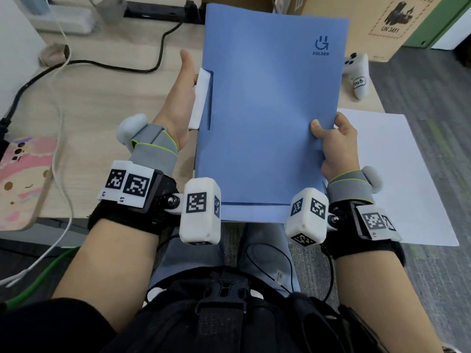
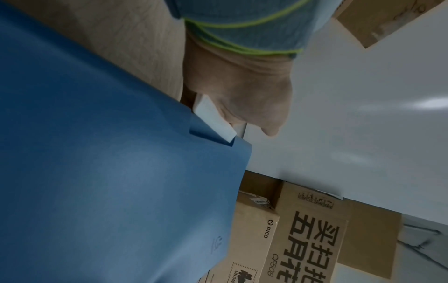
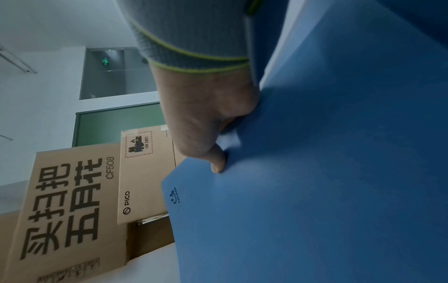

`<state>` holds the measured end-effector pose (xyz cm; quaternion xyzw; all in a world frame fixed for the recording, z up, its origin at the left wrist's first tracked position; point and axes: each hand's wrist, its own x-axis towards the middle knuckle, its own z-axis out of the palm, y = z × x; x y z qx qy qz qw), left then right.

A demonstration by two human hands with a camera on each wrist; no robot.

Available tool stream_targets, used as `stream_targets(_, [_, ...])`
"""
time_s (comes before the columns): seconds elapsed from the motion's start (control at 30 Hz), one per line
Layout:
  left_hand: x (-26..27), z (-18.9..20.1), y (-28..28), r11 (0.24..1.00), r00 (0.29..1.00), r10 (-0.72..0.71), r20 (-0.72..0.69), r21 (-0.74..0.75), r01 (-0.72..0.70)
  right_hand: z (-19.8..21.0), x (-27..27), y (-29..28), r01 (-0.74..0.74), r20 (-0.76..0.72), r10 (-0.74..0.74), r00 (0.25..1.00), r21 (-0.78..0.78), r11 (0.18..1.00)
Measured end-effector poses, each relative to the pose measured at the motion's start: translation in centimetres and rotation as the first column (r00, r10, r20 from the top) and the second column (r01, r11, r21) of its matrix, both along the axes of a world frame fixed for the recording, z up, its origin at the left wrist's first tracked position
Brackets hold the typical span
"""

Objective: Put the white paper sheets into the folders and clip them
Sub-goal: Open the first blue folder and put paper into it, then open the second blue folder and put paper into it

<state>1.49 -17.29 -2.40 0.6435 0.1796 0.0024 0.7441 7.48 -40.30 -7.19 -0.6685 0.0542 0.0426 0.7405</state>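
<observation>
I hold a blue folder [image 1: 267,118] upright over my lap with both hands. A white slide clip [image 1: 201,98] sits on its left spine edge. My left hand [image 1: 181,98] presses its palm against the clip, thumb straight up; its fingers are hidden behind the folder. The left wrist view shows the clip [image 2: 215,118] between that palm [image 2: 242,92] and the folder [image 2: 109,162]. My right hand [image 1: 334,149] pinches the folder's right edge, thumb on the front cover. A white paper edge [image 3: 230,139] peeks out beside the right hand [image 3: 206,118]. A loose white sheet [image 1: 397,174] lies to the right.
The wooden desk [image 1: 102,98] on the left carries a black cable [image 1: 122,67], a white cord and a pink phone case [image 1: 23,179]. A white game controller [image 1: 356,75] lies behind the folder. Cardboard boxes [image 1: 390,24] stand at the back right.
</observation>
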Motion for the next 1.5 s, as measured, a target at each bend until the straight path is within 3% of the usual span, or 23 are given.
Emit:
stream_targets(0.17, [-0.2,0.4,0.1,0.999,0.998,0.040,0.039,-0.012,-0.039,0.0,0.1,0.7,0.000,-0.003,0.000,1.000,-0.010,1.000])
stream_targets(0.4, [0.3,-0.8,0.5,0.985,0.994,-0.049,0.095,-0.159,0.064,-0.1,0.4,1.8,-0.014,-0.010,0.014,1.000,-0.030,0.999])
stream_targets(0.57, [0.3,-2.1,2.5,0.985,0.996,-0.072,0.059,-0.155,0.080,0.0,1.4,2.6,-0.033,-0.044,0.031,0.999,-0.044,0.998])
stream_targets(0.67, [-0.2,-2.9,3.9,1.000,0.997,0.016,-0.077,-0.002,-0.016,0.4,2.1,4.1,-0.056,-0.064,0.053,0.997,-0.047,0.997])
stream_targets(0.8, [-0.6,-4.4,5.9,0.964,0.947,0.230,-0.222,0.183,-0.192,0.4,2.6,6.9,-0.091,-0.091,0.086,0.992,-0.061,0.994])
stream_targets(1.07, [-0.7,-5.8,10.2,0.840,0.861,0.486,-0.151,0.353,-0.412,0.5,3.2,13.4,-0.177,-0.144,0.155,0.977,-0.150,0.973])
stream_targets(1.2, [0.1,-5.8,13.7,0.815,0.836,0.522,-0.167,0.387,-0.431,0.9,3.8,16.5,-0.233,-0.144,0.209,0.967,-0.183,0.955])
stream_targets(1.5, [1.4,-6.7,20.9,0.770,0.837,0.494,-0.235,0.566,-0.295,1.7,5.1,23.9,-0.388,-0.227,0.348,0.910,-0.162,0.907])
